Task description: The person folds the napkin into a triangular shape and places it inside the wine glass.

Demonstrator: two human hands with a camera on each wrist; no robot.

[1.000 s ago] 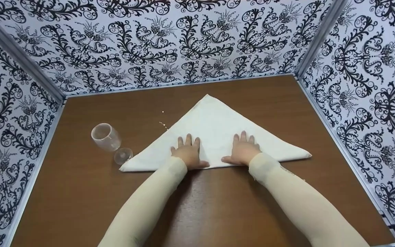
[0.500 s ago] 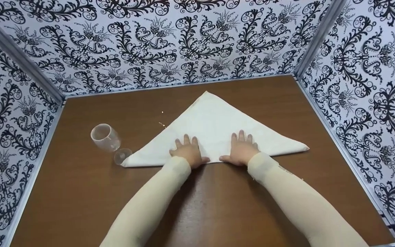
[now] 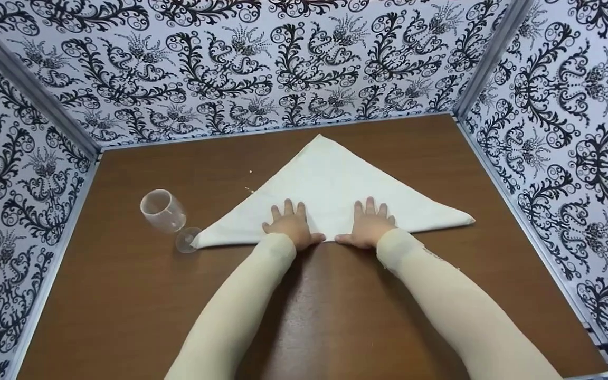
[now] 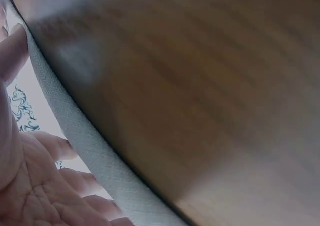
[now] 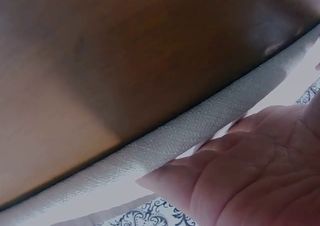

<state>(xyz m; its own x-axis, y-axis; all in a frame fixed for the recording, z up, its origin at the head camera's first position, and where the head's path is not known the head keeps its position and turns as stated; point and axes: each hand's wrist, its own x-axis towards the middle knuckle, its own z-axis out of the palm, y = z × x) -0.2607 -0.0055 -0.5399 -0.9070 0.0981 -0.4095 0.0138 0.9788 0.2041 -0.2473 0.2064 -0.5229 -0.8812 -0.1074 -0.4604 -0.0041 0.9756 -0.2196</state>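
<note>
A white cloth napkin (image 3: 330,179) lies folded into a triangle, its tip pointing away from me and its long folded edge nearest me. Fingers spread, my left hand (image 3: 289,228) rests on it left of the middle. My right hand (image 3: 371,227) lies likewise to the right, with both thumbs pointing inward along the folded edge. In the left wrist view, the napkin's thick folded edge (image 4: 85,131) runs beside the left palm (image 4: 37,196). The same edge (image 5: 200,123) passes the right palm (image 5: 255,171) in the right wrist view.
A clear stemmed glass (image 3: 162,211) is at the left; its foot (image 3: 185,240) meets or slightly underlies the napkin's left corner. Small pale specks (image 3: 250,189) lie by the napkin's left edge. Patterned panels (image 3: 304,63) wall the brown table (image 3: 304,327) at the back and sides.
Both hands have slid the napkin a short way away from me across the table. Its left corner has moved onto or against the glass's foot. The glass stays put.
</note>
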